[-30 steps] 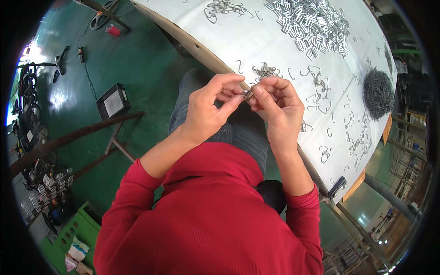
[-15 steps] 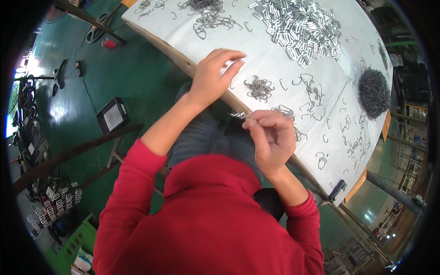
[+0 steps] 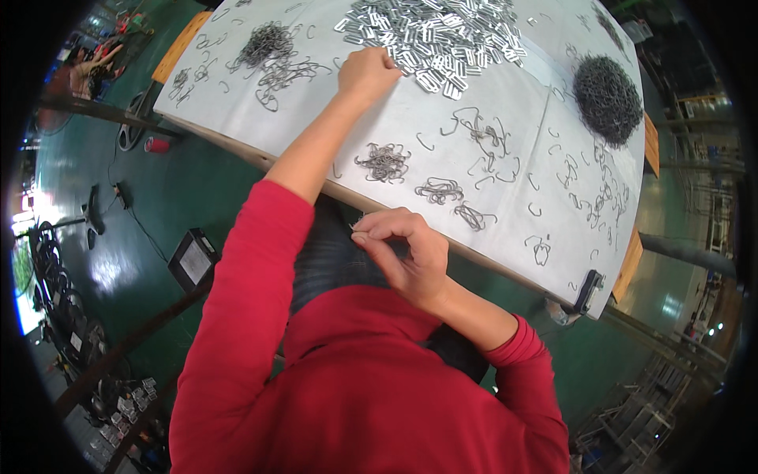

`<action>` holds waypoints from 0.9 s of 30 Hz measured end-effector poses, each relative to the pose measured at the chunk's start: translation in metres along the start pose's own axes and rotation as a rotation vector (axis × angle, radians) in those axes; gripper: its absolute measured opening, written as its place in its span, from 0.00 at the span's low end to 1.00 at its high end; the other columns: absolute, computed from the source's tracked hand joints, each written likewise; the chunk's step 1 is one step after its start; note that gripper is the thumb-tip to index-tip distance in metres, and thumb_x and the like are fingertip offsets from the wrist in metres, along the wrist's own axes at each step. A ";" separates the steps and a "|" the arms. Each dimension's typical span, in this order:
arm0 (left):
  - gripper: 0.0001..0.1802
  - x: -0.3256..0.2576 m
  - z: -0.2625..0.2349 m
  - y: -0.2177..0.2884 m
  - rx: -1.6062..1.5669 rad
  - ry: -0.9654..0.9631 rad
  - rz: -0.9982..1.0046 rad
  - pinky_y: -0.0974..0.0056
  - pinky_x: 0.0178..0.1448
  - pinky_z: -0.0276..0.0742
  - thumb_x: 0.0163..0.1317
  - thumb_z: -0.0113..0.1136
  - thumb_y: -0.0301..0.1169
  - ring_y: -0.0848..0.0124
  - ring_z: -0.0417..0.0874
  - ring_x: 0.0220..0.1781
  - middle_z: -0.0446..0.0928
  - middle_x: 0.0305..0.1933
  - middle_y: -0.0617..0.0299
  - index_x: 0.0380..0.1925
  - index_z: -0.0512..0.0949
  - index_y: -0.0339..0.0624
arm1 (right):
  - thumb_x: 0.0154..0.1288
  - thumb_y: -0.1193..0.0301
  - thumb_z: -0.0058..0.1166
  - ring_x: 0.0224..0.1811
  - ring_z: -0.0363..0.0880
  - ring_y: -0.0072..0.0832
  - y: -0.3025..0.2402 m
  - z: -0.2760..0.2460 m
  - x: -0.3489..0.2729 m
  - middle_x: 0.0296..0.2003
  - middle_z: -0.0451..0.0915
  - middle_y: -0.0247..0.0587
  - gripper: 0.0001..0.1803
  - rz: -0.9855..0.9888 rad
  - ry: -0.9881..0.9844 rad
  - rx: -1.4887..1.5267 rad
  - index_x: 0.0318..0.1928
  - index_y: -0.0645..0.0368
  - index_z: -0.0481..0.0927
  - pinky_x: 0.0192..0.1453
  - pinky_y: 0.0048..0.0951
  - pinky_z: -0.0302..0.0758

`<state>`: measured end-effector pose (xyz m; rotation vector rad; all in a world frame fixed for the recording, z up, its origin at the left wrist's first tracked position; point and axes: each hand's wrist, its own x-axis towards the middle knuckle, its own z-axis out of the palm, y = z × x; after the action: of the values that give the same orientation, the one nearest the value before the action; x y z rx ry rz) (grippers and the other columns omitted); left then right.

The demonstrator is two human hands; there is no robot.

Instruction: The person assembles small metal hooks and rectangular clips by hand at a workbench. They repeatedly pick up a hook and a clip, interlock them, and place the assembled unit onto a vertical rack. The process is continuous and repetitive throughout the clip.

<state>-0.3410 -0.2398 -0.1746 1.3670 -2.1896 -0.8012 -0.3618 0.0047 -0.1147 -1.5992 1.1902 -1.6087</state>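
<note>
Flat metal buckles (image 3: 430,35) lie heaped at the far side of the white-covered table (image 3: 505,150), and your left hand (image 3: 367,73) is stretched out to that heap's near left edge, fingers curled down onto the pieces — whether one is already pinched I cannot tell. Your right hand (image 3: 407,257) waits well short of the heap, over your lap — thumb and forefinger closed on a small wire part (image 3: 357,227), kept ready at working height.

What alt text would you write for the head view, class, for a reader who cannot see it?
A person in red sleeves reaches their left hand to a pile of flat metal buckles on a white table, while their right hand pinches a small metal piece near their lap. Wire hooks lie scattered.
</note>
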 end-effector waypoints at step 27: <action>0.06 -0.225 -0.077 0.047 -0.828 0.159 -0.110 0.71 0.47 0.74 0.57 0.60 0.19 0.75 0.78 0.42 0.79 0.41 0.57 0.36 0.78 0.32 | 0.53 0.86 0.59 0.27 0.80 0.28 0.015 0.007 -0.003 0.30 0.78 0.42 0.10 0.034 0.177 -0.034 0.34 0.64 0.73 0.30 0.24 0.78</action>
<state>-0.2290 -0.0386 -0.0992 1.0586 -1.3925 -1.3766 -0.3575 -0.0005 -0.1304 -1.4733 1.3338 -1.7457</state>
